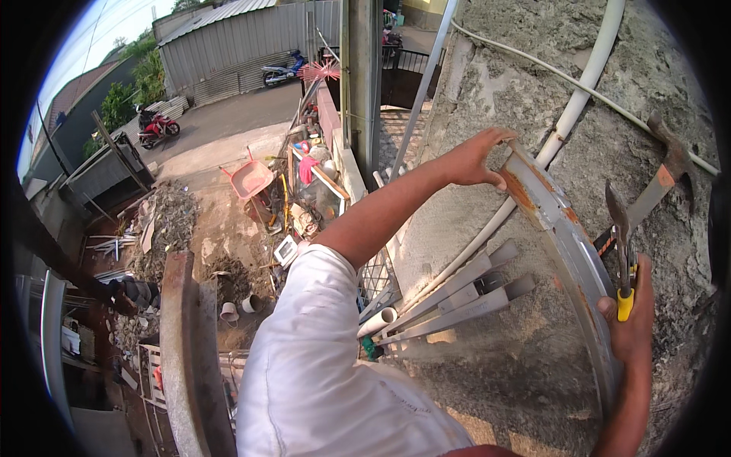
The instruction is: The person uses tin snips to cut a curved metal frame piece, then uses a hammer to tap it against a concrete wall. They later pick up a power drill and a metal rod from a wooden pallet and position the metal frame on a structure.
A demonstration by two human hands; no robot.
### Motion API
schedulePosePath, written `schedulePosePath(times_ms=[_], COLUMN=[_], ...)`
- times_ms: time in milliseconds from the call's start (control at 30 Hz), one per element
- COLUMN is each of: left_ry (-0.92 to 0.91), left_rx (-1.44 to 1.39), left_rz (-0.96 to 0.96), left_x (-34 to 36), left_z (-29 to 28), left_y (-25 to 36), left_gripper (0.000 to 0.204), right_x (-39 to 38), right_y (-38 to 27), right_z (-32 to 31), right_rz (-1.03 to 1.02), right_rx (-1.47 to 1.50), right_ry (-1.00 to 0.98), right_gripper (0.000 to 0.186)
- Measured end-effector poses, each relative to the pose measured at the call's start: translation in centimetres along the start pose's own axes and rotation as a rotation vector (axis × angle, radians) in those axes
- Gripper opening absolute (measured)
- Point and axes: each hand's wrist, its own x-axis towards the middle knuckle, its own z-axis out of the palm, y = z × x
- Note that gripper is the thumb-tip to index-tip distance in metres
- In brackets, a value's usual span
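My left hand (pixel 480 156) grips the upper end of a long grey metal channel (pixel 563 240) with rusty patches, held along the rough concrete surface at the right. My right hand (pixel 628 320), beside the channel's lower part, is closed around yellow-handled pliers (pixel 626 301) and a claw hammer (pixel 653 194) whose head points up and right. The lower part of the hammer's handle is partly hidden behind the pliers and channel.
White pipes (pixel 579 95) run along the concrete. Grey metal strips (pixel 472 286) lie below the channel. A rusty beam (pixel 183 343) stands at lower left. Far below are a wheelbarrow (pixel 251 179), rubble (pixel 171 221) and buckets (pixel 251 303); scooters (pixel 156 129) stand on the road.
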Motion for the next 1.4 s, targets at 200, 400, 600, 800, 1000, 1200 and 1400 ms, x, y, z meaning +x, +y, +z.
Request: schedulePosePath(times_ms=[200, 400, 600, 800, 1000, 1200, 1400], left_ry=[0.135, 0.297, 0.379, 0.389, 0.631, 0.782, 0.792], left_rx=[-0.703, -0.832, -0.931, -0.945, -0.139, -0.136, -0.197], left_rz=[-0.303, -0.408, -0.349, -0.076, 0.242, 0.294, 0.137], left_x=[-2.4, -1.2, -2.9, -7.0, -6.0, -4.9, -0.1], left_z=[1.4, 2.6, 3.7, 6.0, 10.4, 6.0, 5.9], left_y=[-0.6, -0.2, 4.2, 15.0, 17.6, 11.0, -1.4], left_gripper=[0.084, 0.053, 0.039, 0.075, 0.069, 0.048, 0.045], right_x=[-0.5, -0.8, -0.7, -0.3, -0.7, -0.1, 0.4], right_y=[0.2, 1.5, 1.1, 0.9, 0.1, -0.5, -1.1], right_z=[0.0, 0.0, -0.1, -0.4, -0.2, -0.4, -0.5], right_rz=[0.017, -0.006, 0.028, -0.024, 0.05, 0.064, 0.045], right_rx=[-0.006, -0.068, -0.099, -0.072, -0.012, -0.03, -0.041], right_ry=[-0.018, 0.008, -0.021, -0.048, -0.016, -0.059, -0.07], right_gripper=[0.106, 0.106, 0.104, 0.098, 0.099, 0.098, 0.098])
